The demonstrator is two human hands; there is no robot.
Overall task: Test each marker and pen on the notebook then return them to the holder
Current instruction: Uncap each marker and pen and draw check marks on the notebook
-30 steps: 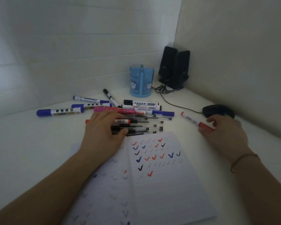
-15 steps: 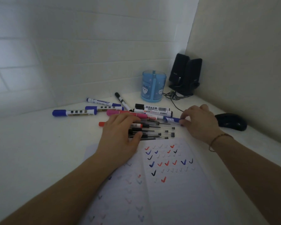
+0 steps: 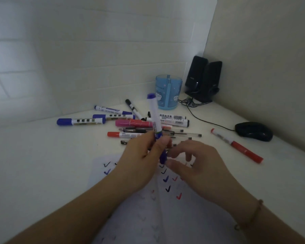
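Observation:
My left hand [image 3: 141, 162] holds a blue marker [image 3: 155, 118] almost upright above the open notebook [image 3: 167, 205], which carries red, blue and black check marks. The marker's blue cap end points down beside my right hand [image 3: 195, 166], whose fingers are apart and close to that cap; whether they touch it is unclear. A pile of markers and pens [image 3: 130, 124] lies on the table behind my hands. A red marker [image 3: 236, 145] lies alone to the right. The blue holder [image 3: 168, 92] stands at the back.
Two black speakers [image 3: 203, 80] stand in the corner, their cable running across the table. A black mouse [image 3: 253, 131] lies at the right by the wall. Walls close off the back and the right side of the white table [image 3: 42, 155].
My right hand left the red marker on the table and picked a blue marker out of the pile. That marker now stands upright in my left hand, above the notebook.

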